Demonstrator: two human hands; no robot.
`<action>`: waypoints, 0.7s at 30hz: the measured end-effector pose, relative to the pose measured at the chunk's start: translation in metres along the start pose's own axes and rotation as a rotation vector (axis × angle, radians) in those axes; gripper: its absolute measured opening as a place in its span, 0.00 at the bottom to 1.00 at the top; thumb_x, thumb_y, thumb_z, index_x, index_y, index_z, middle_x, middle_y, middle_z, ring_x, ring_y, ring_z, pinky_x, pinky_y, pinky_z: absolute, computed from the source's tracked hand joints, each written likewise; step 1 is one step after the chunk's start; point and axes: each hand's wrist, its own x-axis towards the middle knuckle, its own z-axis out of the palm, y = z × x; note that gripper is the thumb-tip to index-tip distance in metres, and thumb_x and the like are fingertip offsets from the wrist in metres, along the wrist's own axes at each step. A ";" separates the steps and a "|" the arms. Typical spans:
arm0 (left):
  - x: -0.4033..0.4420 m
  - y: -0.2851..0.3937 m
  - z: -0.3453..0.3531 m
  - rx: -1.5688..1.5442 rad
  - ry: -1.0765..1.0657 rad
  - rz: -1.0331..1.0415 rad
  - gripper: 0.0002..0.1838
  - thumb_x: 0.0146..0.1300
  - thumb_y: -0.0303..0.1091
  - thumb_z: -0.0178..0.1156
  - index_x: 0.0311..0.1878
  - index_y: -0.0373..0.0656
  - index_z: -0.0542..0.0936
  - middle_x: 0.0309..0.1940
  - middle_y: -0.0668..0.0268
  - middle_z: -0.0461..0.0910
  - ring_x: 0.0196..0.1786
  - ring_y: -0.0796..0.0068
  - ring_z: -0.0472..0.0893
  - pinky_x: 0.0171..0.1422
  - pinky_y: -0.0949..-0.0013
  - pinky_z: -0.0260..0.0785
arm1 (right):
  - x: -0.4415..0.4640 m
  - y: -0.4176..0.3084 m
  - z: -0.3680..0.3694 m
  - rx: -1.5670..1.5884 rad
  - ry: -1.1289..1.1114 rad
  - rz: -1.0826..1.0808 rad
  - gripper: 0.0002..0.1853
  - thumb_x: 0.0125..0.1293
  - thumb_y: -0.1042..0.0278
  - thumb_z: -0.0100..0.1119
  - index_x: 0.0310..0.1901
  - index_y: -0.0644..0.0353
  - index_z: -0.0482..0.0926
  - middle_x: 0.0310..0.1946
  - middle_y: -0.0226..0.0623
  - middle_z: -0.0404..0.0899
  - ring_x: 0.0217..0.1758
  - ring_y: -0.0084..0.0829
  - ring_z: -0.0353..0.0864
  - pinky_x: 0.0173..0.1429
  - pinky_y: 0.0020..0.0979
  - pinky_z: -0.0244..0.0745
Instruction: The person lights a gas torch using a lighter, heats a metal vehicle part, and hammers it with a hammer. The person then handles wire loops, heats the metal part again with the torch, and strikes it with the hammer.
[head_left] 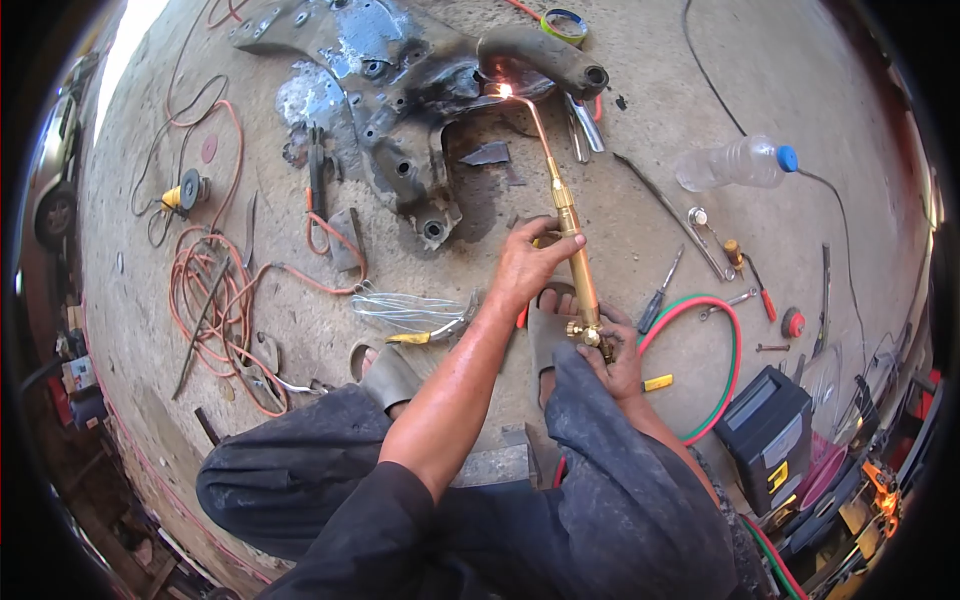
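A brass gas torch (578,262) slants across the middle, its thin copper-coloured tube running up to a bright lit tip. My left hand (535,262) is closed around the torch body midway along. Lower down, my right hand (615,358) grips the valve end, near the brass knobs. The flame meets a heavy dark metal vehicle part (400,130), at the joint beside its thick curved arm (540,60). Around the flame the metal is blackened, with a small glow. Red and green hoses (735,340) curve on the floor right of my right hand.
A clear plastic bottle (735,163), a screwdriver (660,290) and a black toolbox (765,430) are on the right. Tangled orange cable (205,300), an angle grinder (185,192), a welding electrode holder (316,175) and a wire bundle (415,310) lie on the left.
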 end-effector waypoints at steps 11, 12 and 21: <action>-0.021 0.024 0.032 -0.378 -0.004 0.039 0.30 0.63 0.42 0.75 0.57 0.30 0.74 0.42 0.57 0.84 0.42 0.75 0.83 0.48 0.69 0.77 | 0.022 -0.088 -0.065 0.399 -0.187 0.365 0.41 0.68 0.74 0.70 0.75 0.62 0.55 0.72 0.54 0.64 0.69 0.40 0.75 0.71 0.39 0.73; -0.026 0.032 0.036 -0.328 0.005 0.021 0.29 0.63 0.41 0.74 0.57 0.31 0.73 0.41 0.58 0.84 0.39 0.77 0.82 0.41 0.71 0.75 | 0.030 -0.102 -0.074 0.324 -0.268 0.398 0.45 0.68 0.73 0.70 0.80 0.63 0.51 0.73 0.54 0.64 0.69 0.39 0.75 0.73 0.39 0.72; -0.021 0.020 0.029 -0.216 -0.081 0.085 0.21 0.74 0.43 0.65 0.57 0.33 0.79 0.45 0.58 0.85 0.47 0.74 0.82 0.55 0.67 0.75 | 0.038 -0.104 -0.081 0.267 -0.107 0.540 0.36 0.74 0.67 0.61 0.78 0.71 0.59 0.75 0.54 0.67 0.79 0.37 0.66 0.78 0.35 0.62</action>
